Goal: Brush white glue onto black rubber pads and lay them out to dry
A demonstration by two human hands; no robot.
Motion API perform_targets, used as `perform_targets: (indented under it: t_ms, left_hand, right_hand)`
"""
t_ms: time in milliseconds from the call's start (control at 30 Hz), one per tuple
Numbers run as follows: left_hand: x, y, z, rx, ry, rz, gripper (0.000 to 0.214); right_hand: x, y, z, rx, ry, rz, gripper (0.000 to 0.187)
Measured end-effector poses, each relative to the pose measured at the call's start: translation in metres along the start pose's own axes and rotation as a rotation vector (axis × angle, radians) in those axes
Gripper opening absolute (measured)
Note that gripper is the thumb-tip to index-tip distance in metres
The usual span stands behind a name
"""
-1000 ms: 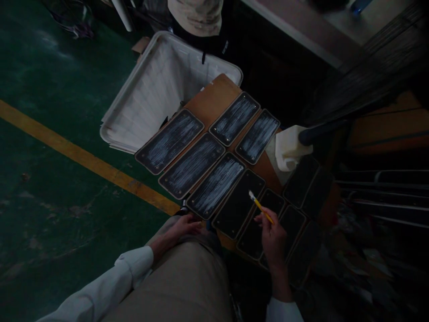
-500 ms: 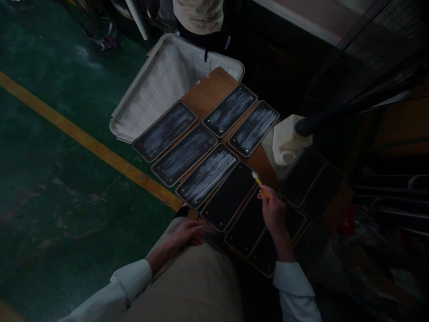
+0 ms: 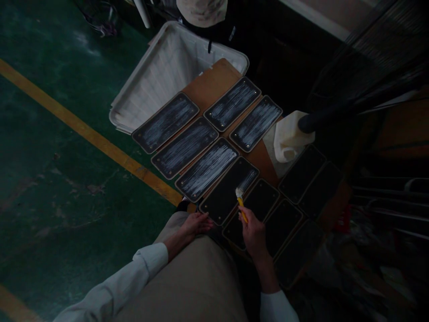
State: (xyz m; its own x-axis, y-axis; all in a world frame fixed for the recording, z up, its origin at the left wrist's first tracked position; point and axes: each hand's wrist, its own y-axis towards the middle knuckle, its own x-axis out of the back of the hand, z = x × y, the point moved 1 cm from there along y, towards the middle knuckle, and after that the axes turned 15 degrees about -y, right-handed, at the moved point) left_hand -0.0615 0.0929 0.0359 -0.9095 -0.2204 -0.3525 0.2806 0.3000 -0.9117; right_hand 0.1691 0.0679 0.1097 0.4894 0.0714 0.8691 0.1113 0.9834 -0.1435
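Observation:
My right hand grips a paintbrush with a yellow handle and whitish bristles. The bristles rest on a black rounded rectangular panel, where a short pale streak runs up to its far corner. My left hand lies over my lap by the near end of that panel, fingers stretched out and holding nothing; whether the fingertips touch the panel I cannot tell. Beside it lies a panel covered in white streaks. Several further panels are streaked too, while those to the right look plain black.
The panels lie on brown cardboard over a white plastic bin. A cut white jug stands at the right, a dark fan beyond it. Across the bin is a person in a light hat. A yellow line crosses the green floor.
My right hand has drawn the brush from the panel's far corner toward me and left, leaving a pale streak. My left hand has shifted right and slightly up, closer to the panel's near end.

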Motion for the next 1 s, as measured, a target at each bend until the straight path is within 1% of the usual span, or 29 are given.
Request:
perform_targets:
  t_ms: [100,133,233,300,333,433,500,567,633,700,767,800,867,900,933,1000]
  left_hand:
    - [-0.003,-0.004,-0.002,0.066,-0.106,-0.061,0.020]
    - [-0.005,-0.005,-0.003,0.068,-0.111,-0.063,0.020]
    - [-0.008,-0.008,-0.006,0.068,-0.090,-0.064,0.020]
    - [-0.009,-0.009,-0.007,0.076,-0.070,-0.072,0.021]
    - [-0.009,-0.009,-0.006,0.076,-0.062,-0.078,0.021]
    - [-0.008,-0.008,-0.006,0.066,-0.049,-0.091,0.019]
    - [-0.008,-0.009,-0.006,0.062,-0.050,-0.087,0.017]
    - [-0.009,-0.011,-0.007,0.063,-0.053,-0.079,0.017]
    - [-0.011,-0.013,-0.009,0.063,-0.062,-0.070,0.016]
    - [-0.012,-0.014,-0.011,0.061,-0.074,-0.059,0.016]
    - [-0.012,-0.015,-0.012,0.065,-0.081,-0.054,0.018]
    - [-0.011,-0.015,-0.012,0.068,-0.082,-0.054,0.018]
    - [-0.010,-0.015,-0.012,0.072,-0.082,-0.056,0.019]
    - [-0.010,-0.014,-0.012,0.074,-0.082,-0.053,0.018]
    - [-0.009,-0.014,-0.011,0.075,-0.080,-0.048,0.018]
    - [-0.008,-0.013,-0.010,0.075,-0.070,-0.041,0.017]
  right_hand:
    - [-0.005,-0.028,0.019,0.000,0.040,0.062,0.027]
    - [-0.005,-0.035,0.025,-0.001,0.057,0.085,0.027]
    - [0.004,-0.042,0.037,-0.020,0.120,0.175,0.026]
    - [0.014,-0.034,0.035,-0.048,0.151,0.201,0.026]
    - [0.019,-0.026,0.031,-0.062,0.158,0.183,0.026]
    - [0.029,0.005,0.011,-0.073,0.135,0.036,0.029]
    - [0.026,0.021,0.000,-0.048,0.085,-0.034,0.029]
    - [0.016,0.023,-0.003,-0.009,0.022,-0.028,0.028]
    - [0.002,0.007,0.004,0.040,-0.033,0.024,0.028]
    - [-0.012,-0.020,0.020,0.087,-0.057,0.085,0.029]
    - [-0.019,-0.047,0.038,0.115,-0.041,0.122,0.030]
    - [-0.020,-0.057,0.046,0.121,-0.021,0.132,0.029]
    - [-0.015,-0.064,0.056,0.096,0.029,0.138,0.027]
    - [-0.009,-0.060,0.057,0.068,0.053,0.136,0.026]
    - [-0.002,-0.053,0.055,0.034,0.070,0.127,0.026]
    - [0.013,-0.028,0.043,-0.019,0.080,0.080,0.025]
